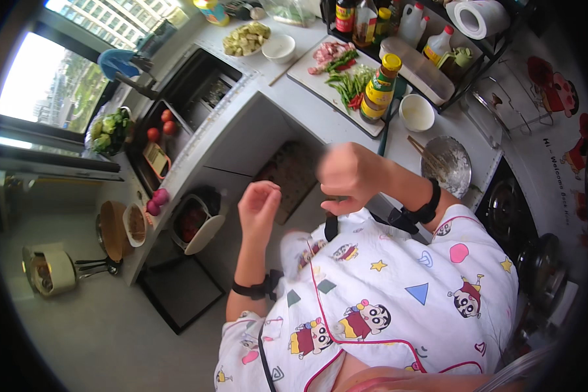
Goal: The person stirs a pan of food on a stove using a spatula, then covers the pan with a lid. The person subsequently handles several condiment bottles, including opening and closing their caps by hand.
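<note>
Both my hands hover in front of my patterned pyjama shirt point(366, 287), off the counter. My left hand point(258, 204) is closed with its fingers curled in, and nothing shows in it. My right hand point(349, 175) is closed too and partly blurred; a small dark bit shows between thumb and fingers, too unclear to name. Beyond the right hand lies a white cutting board point(302, 74) with sliced meat point(330, 55), cut green peppers point(341, 86) and red pepper pieces. On its near corner stands a yellow-capped sauce bottle point(379, 88).
Right of the board sit a white bowl point(417, 112) and a metal bowl point(460, 163) of white powder with chopsticks; a stove point(505, 201) is beyond. Left are a sink point(206, 62), tomatoes point(153, 134), leafy greens point(104, 134) and an open bin point(206, 236). Bottles fill a rack behind.
</note>
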A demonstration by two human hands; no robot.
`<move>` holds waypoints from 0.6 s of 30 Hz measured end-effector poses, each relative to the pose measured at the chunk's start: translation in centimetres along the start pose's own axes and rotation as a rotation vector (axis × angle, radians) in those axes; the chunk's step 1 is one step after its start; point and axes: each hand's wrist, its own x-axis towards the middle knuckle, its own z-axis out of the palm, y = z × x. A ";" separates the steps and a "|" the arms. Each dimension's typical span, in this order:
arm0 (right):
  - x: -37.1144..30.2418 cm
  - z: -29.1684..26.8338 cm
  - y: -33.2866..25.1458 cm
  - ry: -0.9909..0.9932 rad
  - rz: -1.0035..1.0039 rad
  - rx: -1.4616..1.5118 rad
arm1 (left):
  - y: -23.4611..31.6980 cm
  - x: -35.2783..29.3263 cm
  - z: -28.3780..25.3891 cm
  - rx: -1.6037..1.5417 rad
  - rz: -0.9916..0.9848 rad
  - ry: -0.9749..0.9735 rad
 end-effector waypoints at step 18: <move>3.7 -1.6 11.6 -0.174 0.106 -0.254 | 6.7 27.0 5.9 0.311 0.370 -0.936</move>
